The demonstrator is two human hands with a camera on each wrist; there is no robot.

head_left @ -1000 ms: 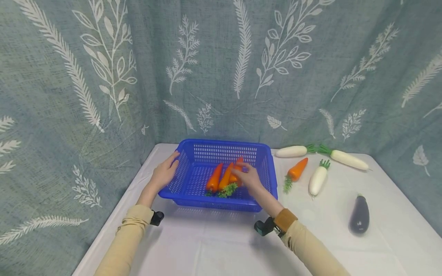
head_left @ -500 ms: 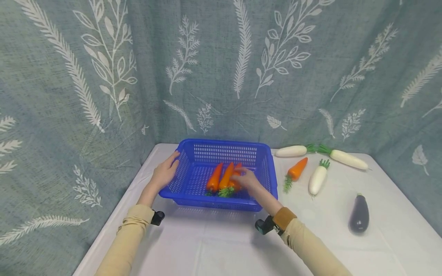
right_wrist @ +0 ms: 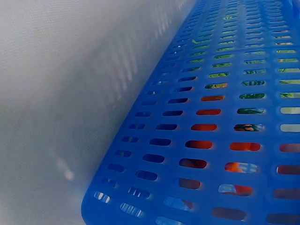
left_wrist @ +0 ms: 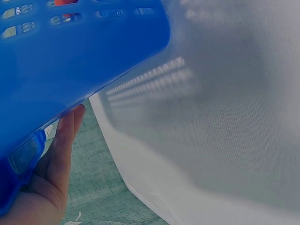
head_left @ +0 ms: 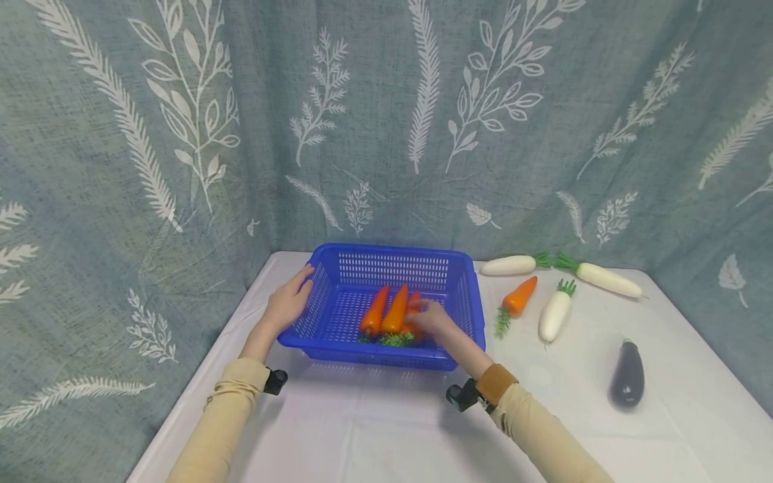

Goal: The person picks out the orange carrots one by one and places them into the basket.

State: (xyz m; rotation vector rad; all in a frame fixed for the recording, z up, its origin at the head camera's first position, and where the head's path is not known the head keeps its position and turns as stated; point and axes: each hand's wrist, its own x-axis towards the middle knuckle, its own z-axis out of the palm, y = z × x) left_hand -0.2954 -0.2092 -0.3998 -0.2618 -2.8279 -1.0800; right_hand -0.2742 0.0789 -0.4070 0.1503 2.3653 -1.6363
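Observation:
A blue perforated basket (head_left: 386,365) stands on the white-covered table with three orange carrots inside. My left hand (head_left: 286,308) is at its left side and holds the rim; in the left wrist view the fingers (left_wrist: 65,140) lie straight along the outside of the wall. My right hand (head_left: 433,318) reaches over the front right of the basket and grips the rightmost carrot (head_left: 415,296), covering much of it. Next to that lie the middle carrot (head_left: 395,312) and the left carrot (head_left: 375,312), leafy ends toward me. The right wrist view shows mostly the basket's slotted wall (right_wrist: 187,140).
Right of the basket lie another carrot (head_left: 519,297), a white radish (head_left: 555,316), two more white radishes (head_left: 509,265) along the back, and a dark eggplant (head_left: 628,376). A patterned green curtain (head_left: 374,134) hangs behind the table (head_left: 362,429) and at both sides.
My right hand has moved slightly toward me, and the rightmost carrot has slid with it, its tip now lower in the basket. The left hand and basket have stayed put.

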